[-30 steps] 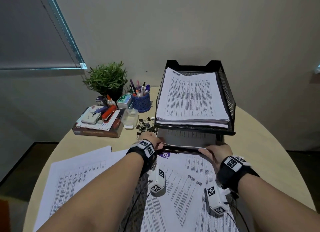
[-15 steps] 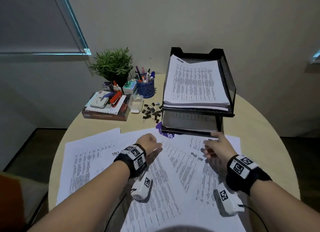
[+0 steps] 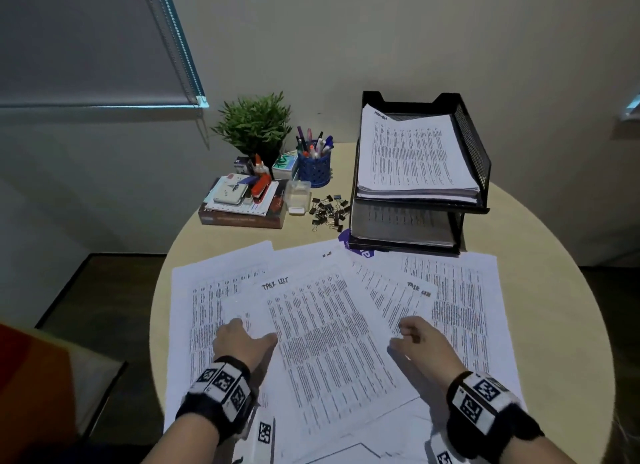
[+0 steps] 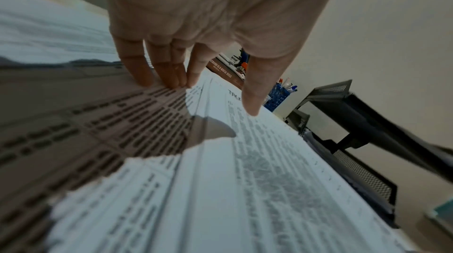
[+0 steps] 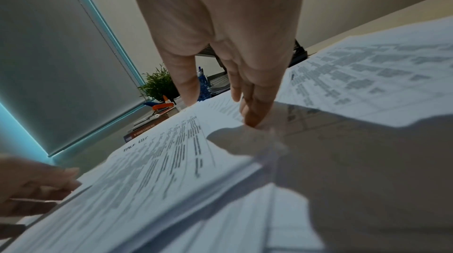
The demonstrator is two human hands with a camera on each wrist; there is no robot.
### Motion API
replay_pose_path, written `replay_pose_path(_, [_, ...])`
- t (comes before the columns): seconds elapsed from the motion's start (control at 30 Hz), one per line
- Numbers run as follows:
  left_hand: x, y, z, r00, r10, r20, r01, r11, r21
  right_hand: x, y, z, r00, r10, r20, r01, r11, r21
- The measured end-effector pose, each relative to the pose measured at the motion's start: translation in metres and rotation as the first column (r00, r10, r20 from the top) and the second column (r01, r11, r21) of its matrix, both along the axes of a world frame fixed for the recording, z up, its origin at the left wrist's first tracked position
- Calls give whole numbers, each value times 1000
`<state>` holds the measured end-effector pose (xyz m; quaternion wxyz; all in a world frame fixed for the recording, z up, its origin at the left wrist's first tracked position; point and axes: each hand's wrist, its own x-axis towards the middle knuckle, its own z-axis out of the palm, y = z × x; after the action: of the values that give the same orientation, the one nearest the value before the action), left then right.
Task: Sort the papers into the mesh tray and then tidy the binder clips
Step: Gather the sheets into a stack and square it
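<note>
Several printed sheets lie fanned over the near half of the round table, with a "TASK LIST" sheet point(image 3: 329, 342) on top in the middle. My left hand point(image 3: 242, 340) rests on the papers at that sheet's left edge; its fingers point(image 4: 169, 75) are straight and touch the paper, the thumb spread apart. My right hand point(image 3: 417, 337) is at the sheet's right edge, its fingertips point(image 5: 255, 115) pressing down on the paper. The black two-tier mesh tray point(image 3: 474, 145) stands at the back right, with a paper stack point(image 3: 412, 155) in its upper tier and papers point(image 3: 401, 221) in the lower one. Black binder clips point(image 3: 329, 209) lie scattered left of the tray.
At the back left are a potted plant point(image 3: 254, 124), a blue pen cup point(image 3: 314, 167), a clear small box point(image 3: 298, 195) and a book point(image 3: 242, 218) piled with a stapler and notepads. A purple item point(image 3: 360, 250) sticks out under the tray's front. The papers overhang the table's near edge.
Both hands have drawn back from the tray's lower tier toward me and now lie on the loose sheets. The view has pulled back from the tray.
</note>
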<state>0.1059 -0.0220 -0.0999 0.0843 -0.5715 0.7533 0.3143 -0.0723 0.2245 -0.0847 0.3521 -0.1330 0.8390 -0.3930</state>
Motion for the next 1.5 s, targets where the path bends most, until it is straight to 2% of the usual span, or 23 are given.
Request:
replay_pose_path(0.13, [-1, 1, 7, 992, 3, -127, 19, 985, 171, 13, -18, 0, 1000, -3, 18, 3, 999, 34])
replay_pose_path(0.27, [2, 7, 9, 978, -4, -206, 52, 972, 228, 25, -28, -1, 992, -73, 101, 76, 997, -23])
replay_pose_path(0.4, [11, 7, 10, 941, 60, -332, 45, 953, 299, 26, -26, -8, 991, -85, -103, 90, 995, 44])
replay_pose_path(0.5, [17, 3, 8, 923, 115, -367, 11, 946, 325, 25, -21, -9, 980, -126, -155, 138, 988, 67])
replay_pose_path(0.6, [18, 1, 8, 934, 99, -343, -2, 962, 274, 25, -14, -7, 978, -105, -182, 124, 987, 98])
replay_pose_path(0.67, [16, 1, 10, 937, 129, -323, -28, 954, 299, 25, -9, -6, 976, -108, -191, 131, 985, 111])
replay_pose_path(0.83, [8, -4, 12, 887, 279, -367, -93, 888, 449, 30, -4, -4, 983, -123, -140, 131, 990, 51])
replay_pose_path(0.97, [3, -6, 9, 935, 159, -317, -19, 915, 403, 37, -9, -4, 992, -43, -116, 51, 997, 65])
replay_pose_path(1.03, [1, -3, 4, 937, 160, -310, -28, 921, 389, 37, -10, -4, 991, -30, -129, 41, 996, 79])
replay_pose_path(1.1, [-1, 2, 5, 935, 154, -319, -47, 947, 319, 34, -11, -7, 975, -73, -209, 98, 989, 109])
replay_pose_path(1.2, [-3, 8, 8, 940, 139, -311, -48, 958, 283, 26, -9, -13, 925, -241, -294, 282, 954, 105])
replay_pose_path(1.27, [-5, 11, 11, 948, 117, -296, -20, 950, 313, 22, -9, -12, 923, -284, -260, 320, 942, 105])
replay_pose_path(1.37, [-9, 15, 15, 929, 130, -345, 5, 931, 366, 19, -10, -15, 916, -331, -228, 367, 920, 137])
replay_pose_path(1.5, [-13, 19, 4, 943, 53, -328, 57, 947, 316, 17, -13, -22, 885, -440, -151, 456, 885, 96])
